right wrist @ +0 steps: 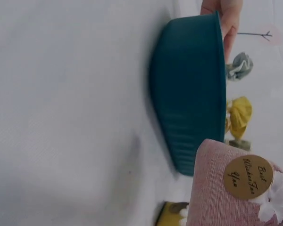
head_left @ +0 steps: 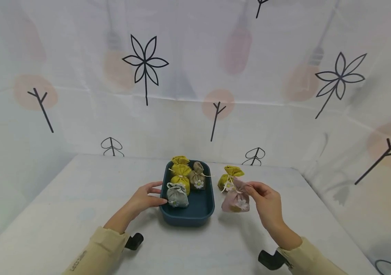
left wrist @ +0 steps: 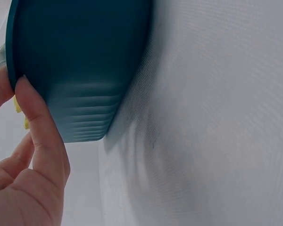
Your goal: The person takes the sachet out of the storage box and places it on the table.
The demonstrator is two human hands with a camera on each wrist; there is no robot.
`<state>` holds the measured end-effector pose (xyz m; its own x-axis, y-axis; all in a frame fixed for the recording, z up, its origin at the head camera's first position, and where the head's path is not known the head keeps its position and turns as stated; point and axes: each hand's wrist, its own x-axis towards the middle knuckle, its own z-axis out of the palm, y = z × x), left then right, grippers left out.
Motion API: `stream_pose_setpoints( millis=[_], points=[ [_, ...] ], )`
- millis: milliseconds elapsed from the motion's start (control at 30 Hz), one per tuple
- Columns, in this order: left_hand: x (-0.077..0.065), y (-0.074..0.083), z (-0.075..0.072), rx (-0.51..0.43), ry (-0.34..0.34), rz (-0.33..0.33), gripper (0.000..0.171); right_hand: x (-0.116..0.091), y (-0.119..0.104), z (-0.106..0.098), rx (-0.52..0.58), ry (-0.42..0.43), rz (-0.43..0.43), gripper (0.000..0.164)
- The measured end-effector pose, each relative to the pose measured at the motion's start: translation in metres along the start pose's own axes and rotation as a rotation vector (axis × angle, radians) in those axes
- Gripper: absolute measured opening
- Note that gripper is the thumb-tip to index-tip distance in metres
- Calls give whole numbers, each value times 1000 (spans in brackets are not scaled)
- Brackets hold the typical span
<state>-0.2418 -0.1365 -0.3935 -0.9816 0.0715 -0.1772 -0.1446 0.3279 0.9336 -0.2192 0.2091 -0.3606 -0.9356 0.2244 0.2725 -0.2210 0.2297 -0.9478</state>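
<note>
My right hand [head_left: 268, 202] pinches the gathered neck of a pink drawstring pouch [head_left: 234, 201], which hangs right of a dark teal plastic tub [head_left: 187, 220]. A round "Best Wishes For You" label and a white flower mark the pink pouch [right wrist: 217, 183] in the right wrist view. My left hand [head_left: 147, 198] pinches the tub's left rim between thumb and finger; the left wrist view shows that hand [left wrist: 42, 155] from below. Inside the tub lie a grey pouch [head_left: 177, 195], a brown pouch [head_left: 197, 177] and two yellow pouches [head_left: 180, 176].
Another yellow pouch [head_left: 225, 182] stands on the white table [head_left: 112, 183], just behind the pink one and partly hidden by it. A printed white cloth [head_left: 181, 126] rises behind the table's back edge. Dark wrist-camera parts [head_left: 271, 260] stick out by both cuffs.
</note>
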Motion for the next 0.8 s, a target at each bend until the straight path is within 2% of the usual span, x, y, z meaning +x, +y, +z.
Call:
stream_pose_setpoints(
  millis=[367,800],
  points=[
    [4,-4,0,3,5,-7,72,6,16,-20,-110,43,48,27],
    [5,-6,1,-7,3,-2,72,25,33,-34,-211,75,140,33]
  ],
)
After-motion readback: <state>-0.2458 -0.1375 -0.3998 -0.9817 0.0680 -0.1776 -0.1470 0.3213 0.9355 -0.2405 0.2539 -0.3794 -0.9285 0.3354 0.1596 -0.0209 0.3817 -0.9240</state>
